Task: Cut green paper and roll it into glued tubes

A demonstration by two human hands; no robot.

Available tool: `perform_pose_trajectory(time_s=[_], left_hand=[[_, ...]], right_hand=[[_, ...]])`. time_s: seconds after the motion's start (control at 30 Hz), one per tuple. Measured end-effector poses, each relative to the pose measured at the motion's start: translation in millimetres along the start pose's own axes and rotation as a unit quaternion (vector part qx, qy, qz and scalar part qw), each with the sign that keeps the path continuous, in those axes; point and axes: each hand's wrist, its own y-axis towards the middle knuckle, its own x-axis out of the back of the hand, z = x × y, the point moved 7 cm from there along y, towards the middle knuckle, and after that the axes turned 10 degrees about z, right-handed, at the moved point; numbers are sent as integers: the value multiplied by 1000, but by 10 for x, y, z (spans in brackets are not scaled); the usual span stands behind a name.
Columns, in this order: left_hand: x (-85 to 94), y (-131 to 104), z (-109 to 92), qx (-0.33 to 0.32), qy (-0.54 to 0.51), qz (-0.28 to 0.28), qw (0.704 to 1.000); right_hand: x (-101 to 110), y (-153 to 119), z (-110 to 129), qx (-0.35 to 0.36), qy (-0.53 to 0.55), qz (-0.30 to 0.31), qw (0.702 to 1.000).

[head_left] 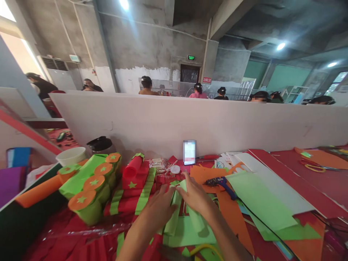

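A light green paper (196,222) is curled into two tube-like rolls in front of me. My left hand (162,204) is closed around the left roll (173,219), its fingers bent over the paper. At the top of the right roll, my right hand (193,192) grips the paper, thumb near the left fingers. Whether the rolls join is hidden by my hands. Beneath them lies a flat light green sheet (187,237). A blue hot glue gun (221,183) rests to the right of my right hand.
Green cups with orange star lids (81,200) stand at left, beside red paper pieces with green strips (133,186). A phone (189,152) leans on the white partition (152,123). Green sheets (261,199) and scissors (315,167) lie at right. Several people sit beyond.
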Motion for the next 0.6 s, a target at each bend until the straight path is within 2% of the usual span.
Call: perform_pose_trajectory(time_s=[0.23,0.47,0.6], left_hand=[[-213,87,18,30,34,39,998],[-144,49,38,35,33,39,998],[-97,46,45,20,11,36,999]], right_hand=[[-56,-17,-62,-21,-99,39,994],[-39,12,-90,-29,-108,24,993],[-63,3,-100,-17,-104,43,993]])
